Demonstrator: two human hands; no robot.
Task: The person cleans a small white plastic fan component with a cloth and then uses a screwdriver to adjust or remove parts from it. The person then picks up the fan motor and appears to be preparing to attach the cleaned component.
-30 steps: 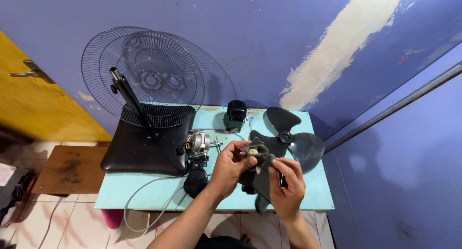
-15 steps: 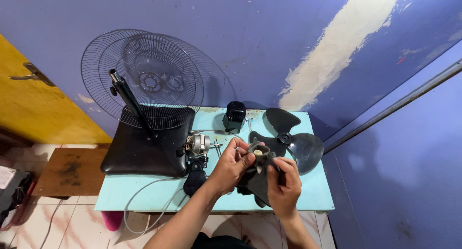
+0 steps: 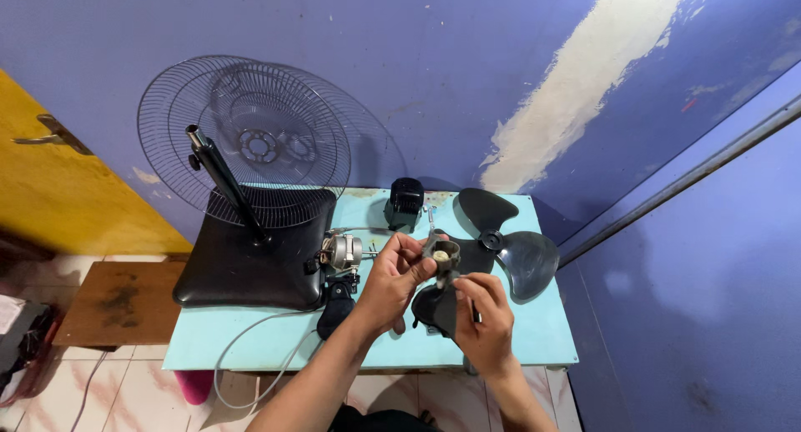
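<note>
Currently left hand [image 3: 392, 282] pinches small grey housing [image 3: 442, 252] over the surface [image 3: 534, 332], right hand [image 3: 484, 315] grips what looks like a screwdriver [image 3: 457, 292]; keep both steady, tool square.

Even, soft light; sharp centre, wide-angle bending at edges, faint shadows.

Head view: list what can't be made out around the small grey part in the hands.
- Small grey part: too small to identify; the left hand covers its left side.
- Right hand: the tool it holds is mostly hidden by its fingers.
- Fan blade: lower blade hidden behind both hands.
- Fan motor: details too small.
- Power cord: its end drops past the table edge.
</note>
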